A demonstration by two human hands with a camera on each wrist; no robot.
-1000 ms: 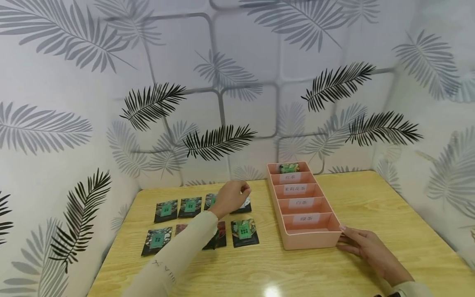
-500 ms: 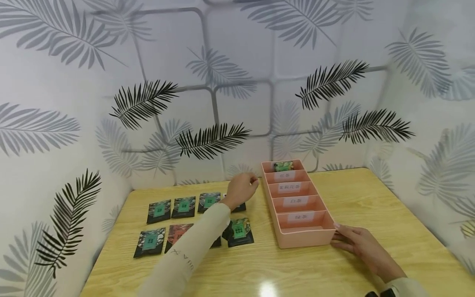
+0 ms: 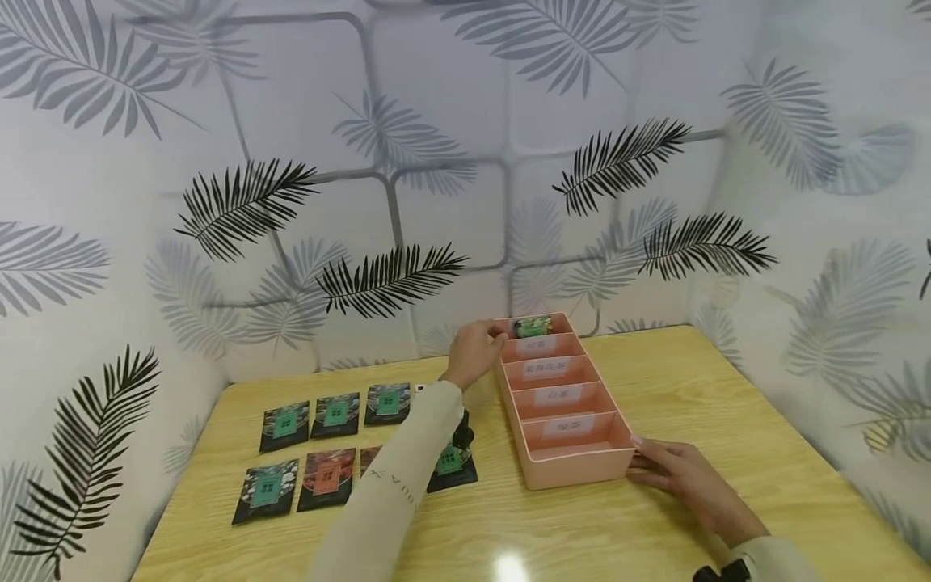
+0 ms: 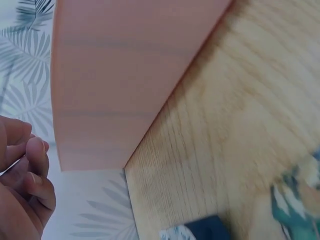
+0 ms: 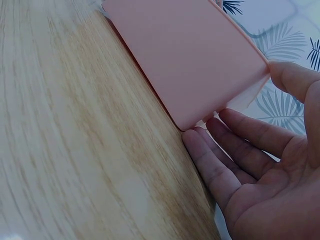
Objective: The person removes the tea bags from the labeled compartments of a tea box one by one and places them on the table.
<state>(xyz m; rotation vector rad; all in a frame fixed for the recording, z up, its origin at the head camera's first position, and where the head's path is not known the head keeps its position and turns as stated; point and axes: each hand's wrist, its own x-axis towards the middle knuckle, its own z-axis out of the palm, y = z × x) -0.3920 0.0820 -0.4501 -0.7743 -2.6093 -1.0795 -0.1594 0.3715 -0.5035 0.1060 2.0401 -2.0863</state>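
Note:
A pink divided storage box [image 3: 579, 474] with paper labels on its dividers stands on the table. My right hand [image 3: 672, 475] holds its near right corner; in the right wrist view, the thumb is on the rim and the fingertips [image 5: 196, 141] touch the lower edge. My left hand [image 3: 474, 353] is at the far left corner of the box. In the left wrist view its fingers [image 4: 37, 160] are loosely curled, nothing visible in them, beside the box's outer wall [image 4: 115, 75]. A green-labelled packet [image 3: 533, 326] lies in the farthest compartment.
Two rows of dark packets lie left of the box, including a green-labelled packet [image 3: 284, 423] and a red-labelled packet [image 3: 326, 478]. My left sleeve [image 3: 396, 485] covers some of them. A patterned wall [image 3: 444, 210] rises behind the wooden table [image 3: 713, 388].
My left hand has moved from above the far row of packets rightward to the box's far left corner. The right hand stays at the near right corner. The head view has shifted.

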